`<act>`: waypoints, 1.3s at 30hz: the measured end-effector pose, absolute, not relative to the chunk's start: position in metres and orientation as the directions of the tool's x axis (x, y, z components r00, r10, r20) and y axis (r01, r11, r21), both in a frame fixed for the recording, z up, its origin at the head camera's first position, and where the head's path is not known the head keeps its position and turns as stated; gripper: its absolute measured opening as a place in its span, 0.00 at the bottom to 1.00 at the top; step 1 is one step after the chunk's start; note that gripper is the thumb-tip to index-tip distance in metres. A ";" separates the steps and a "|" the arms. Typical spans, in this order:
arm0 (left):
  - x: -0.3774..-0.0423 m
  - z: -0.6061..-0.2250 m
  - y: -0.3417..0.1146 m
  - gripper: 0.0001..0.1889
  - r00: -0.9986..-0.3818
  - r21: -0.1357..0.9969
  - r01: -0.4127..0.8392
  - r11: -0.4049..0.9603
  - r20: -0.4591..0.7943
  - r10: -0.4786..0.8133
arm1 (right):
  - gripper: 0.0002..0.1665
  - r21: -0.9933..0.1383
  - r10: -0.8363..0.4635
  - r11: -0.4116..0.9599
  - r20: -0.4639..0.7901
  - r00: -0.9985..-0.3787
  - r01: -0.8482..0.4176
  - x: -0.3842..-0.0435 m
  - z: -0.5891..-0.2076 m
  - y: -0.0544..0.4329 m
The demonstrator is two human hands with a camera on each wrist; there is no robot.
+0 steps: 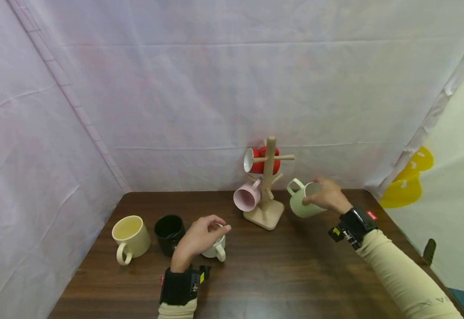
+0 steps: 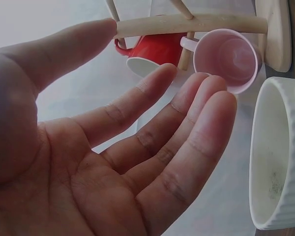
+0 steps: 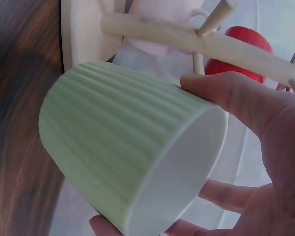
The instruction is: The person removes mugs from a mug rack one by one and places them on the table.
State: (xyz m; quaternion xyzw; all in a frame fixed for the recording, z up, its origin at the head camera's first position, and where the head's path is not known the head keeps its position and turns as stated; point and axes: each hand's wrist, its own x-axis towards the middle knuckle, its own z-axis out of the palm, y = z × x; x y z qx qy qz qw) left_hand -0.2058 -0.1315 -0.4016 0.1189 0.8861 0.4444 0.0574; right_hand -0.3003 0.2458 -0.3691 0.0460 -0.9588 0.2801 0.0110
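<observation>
My right hand [image 1: 327, 196] grips a light green ribbed mug [image 3: 108, 132] by its rim, thumb on one side and fingers on the other. The mug is tilted above the table, its handle toward the wooden mug stand [image 1: 269, 177]. A pink mug [image 1: 247, 197] hangs on a low peg and a red mug [image 1: 257, 166] on an upper one. Over a white ribbed mug [image 2: 278, 152] hovers my left hand [image 1: 200, 237], its palm bare and fingers loosely bent in the left wrist view. Part of the white mug is hidden behind that hand in the head view.
A cream mug [image 1: 132, 239] stands at the left of the dark wooden table [image 1: 264, 283], with a black mug [image 1: 169, 232] beside it. A pale cloth wall [image 1: 216, 97] rises behind the table. Some bare pegs of the stand point rightward.
</observation>
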 end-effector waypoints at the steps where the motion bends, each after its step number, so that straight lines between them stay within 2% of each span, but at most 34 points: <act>1: -0.206 -0.402 -0.131 0.16 -0.965 0.800 0.160 0.578 0.004 0.262 | 0.48 -0.534 -0.094 0.839 0.046 -0.994 -0.104 -0.299 -0.368 0.245; 9: -0.207 -0.402 -0.128 0.15 -0.960 0.804 0.188 0.564 0.028 0.279 | 0.49 -0.506 -0.169 0.846 0.049 -0.984 -0.170 -0.290 -0.360 0.237; 26: -0.207 -0.404 -0.113 0.17 -0.939 0.789 0.242 0.564 0.042 0.343 | 0.50 -0.460 -0.311 0.847 -0.027 -0.950 -0.265 -0.279 -0.349 0.219; 31: -0.207 -0.406 -0.104 0.16 -0.924 0.792 0.276 0.544 0.063 0.376 | 0.48 -0.453 -0.344 0.841 -0.028 -0.939 -0.295 -0.275 -0.345 0.214; 39: -0.206 -0.408 -0.094 0.14 -0.914 0.780 0.305 0.547 0.078 0.398 | 0.43 -0.463 -0.351 0.842 -0.083 -0.933 -0.276 -0.269 -0.345 0.212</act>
